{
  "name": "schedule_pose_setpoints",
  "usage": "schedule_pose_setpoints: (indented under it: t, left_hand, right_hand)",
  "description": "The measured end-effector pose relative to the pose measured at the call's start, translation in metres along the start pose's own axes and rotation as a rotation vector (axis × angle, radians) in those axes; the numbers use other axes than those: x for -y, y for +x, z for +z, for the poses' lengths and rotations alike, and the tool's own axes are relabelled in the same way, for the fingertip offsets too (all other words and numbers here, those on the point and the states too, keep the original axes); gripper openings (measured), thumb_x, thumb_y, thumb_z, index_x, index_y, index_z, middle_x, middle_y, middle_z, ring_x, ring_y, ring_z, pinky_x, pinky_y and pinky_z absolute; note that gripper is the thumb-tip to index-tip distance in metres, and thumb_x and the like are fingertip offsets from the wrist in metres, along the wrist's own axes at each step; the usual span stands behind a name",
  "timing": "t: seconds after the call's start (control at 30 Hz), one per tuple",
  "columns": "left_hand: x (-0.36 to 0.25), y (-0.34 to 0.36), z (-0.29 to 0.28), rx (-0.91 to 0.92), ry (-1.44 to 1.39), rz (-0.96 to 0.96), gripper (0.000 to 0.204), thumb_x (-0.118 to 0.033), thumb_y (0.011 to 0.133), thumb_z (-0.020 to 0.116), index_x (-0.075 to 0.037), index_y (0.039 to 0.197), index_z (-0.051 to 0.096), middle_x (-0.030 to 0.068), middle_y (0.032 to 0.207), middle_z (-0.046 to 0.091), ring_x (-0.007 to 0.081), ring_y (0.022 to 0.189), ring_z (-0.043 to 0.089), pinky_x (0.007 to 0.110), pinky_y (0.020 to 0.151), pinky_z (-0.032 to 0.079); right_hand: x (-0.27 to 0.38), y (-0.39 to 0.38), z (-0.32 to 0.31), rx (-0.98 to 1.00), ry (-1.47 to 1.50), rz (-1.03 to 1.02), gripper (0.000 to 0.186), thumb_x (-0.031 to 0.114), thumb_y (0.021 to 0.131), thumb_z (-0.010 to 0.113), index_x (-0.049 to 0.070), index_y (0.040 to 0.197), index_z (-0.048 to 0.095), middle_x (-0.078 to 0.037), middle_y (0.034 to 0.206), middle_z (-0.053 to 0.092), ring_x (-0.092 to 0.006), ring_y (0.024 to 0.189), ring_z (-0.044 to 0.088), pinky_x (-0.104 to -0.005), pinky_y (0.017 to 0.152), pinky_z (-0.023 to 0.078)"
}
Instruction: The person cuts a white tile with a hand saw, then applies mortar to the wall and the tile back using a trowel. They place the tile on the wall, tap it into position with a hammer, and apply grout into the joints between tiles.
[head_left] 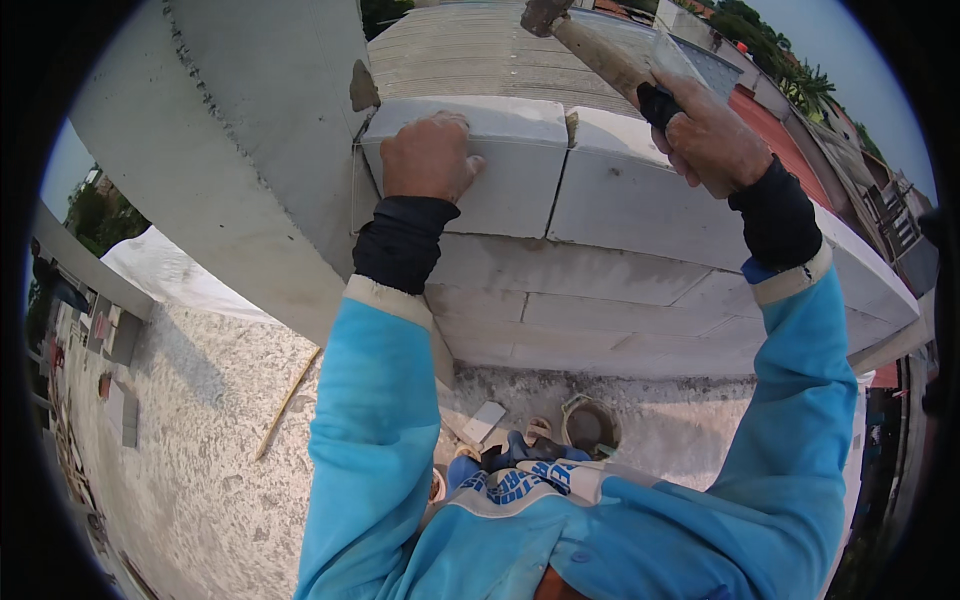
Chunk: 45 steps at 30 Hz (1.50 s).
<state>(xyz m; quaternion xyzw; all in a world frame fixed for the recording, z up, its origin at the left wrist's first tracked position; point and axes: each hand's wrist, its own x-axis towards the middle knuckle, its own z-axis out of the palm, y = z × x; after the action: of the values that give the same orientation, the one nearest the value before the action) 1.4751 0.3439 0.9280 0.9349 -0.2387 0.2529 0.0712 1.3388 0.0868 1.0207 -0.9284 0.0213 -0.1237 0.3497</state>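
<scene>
A pale block wall (580, 268) spans the middle of the frame. Its top-left block (505, 190) sits upper centre. The hammer (602, 55), top right of centre, is clamped in the right hand's (715, 138) grip. The left hand (428, 158) rests on that block; fingers hidden, I cannot tell its grip.

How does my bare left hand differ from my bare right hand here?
Your bare left hand curls over a white rectangular block; your bare right hand grips a wooden-handled hammer. The left is beside the broad grey column, the right farther from it. Both wrists wear black fabric cuffs.
</scene>
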Motion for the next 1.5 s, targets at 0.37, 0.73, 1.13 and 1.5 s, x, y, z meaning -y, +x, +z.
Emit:
schedule_pose_setpoints:
  t: [0.37, 0.73, 1.13, 1.5]
  left_hand:
    - [-0.001, -0.003, 0.002, -0.017, 0.008, 0.014, 0.057, -0.041, 0.080, 0.085, -0.014, 0.128, 0.073, 0.0076, 0.125, 0.074, 0.0274, 0.104, 0.075, 0.044, 0.090, 0.060]
    - [0.003, -0.004, 0.003, -0.129, -0.024, 0.083, 0.036, -0.036, 0.080, 0.086, -0.011, 0.104, 0.077, 0.0089, 0.103, 0.076, 0.0293, 0.098, 0.074, 0.045, 0.082, 0.060]
    - [0.030, 0.018, -0.003, 0.054, 0.110, 0.077, 0.044, -0.046, 0.076, 0.088, -0.010, 0.102, 0.079, 0.0156, 0.093, 0.077, 0.0350, 0.089, 0.076, 0.047, 0.081, 0.061]
    - [0.037, 0.010, 0.004, -0.009, 0.067, 0.078, 0.044, -0.048, 0.079, 0.085, -0.012, 0.103, 0.078, 0.0138, 0.093, 0.077, 0.0328, 0.089, 0.076, 0.047, 0.081, 0.060]
  right_hand:
    - [0.014, 0.008, -0.001, 0.086, -0.475, 0.034, 0.053, 0.002, 0.094, 0.056, -0.002, 0.145, 0.042, -0.015, 0.095, 0.060, -0.0164, 0.047, 0.058, -0.0293, 0.039, 0.051]
    - [0.004, 0.001, 0.014, 0.361, -0.395, 0.098, 0.033, -0.001, 0.092, 0.051, -0.004, 0.125, 0.045, -0.011, 0.075, 0.058, -0.0185, 0.045, 0.061, -0.0337, 0.033, 0.048]
    - [0.004, 0.005, 0.016, 0.342, -0.384, 0.135, 0.037, 0.000, 0.091, 0.050, -0.007, 0.128, 0.047, -0.011, 0.071, 0.059, -0.0189, 0.044, 0.060, -0.0346, 0.033, 0.048]
    - [-0.009, 0.003, 0.000, 0.015, -0.128, -0.014, 0.033, 0.007, 0.100, 0.054, 0.002, 0.132, 0.051, -0.006, 0.070, 0.060, -0.0154, 0.046, 0.061, -0.0292, 0.035, 0.047]
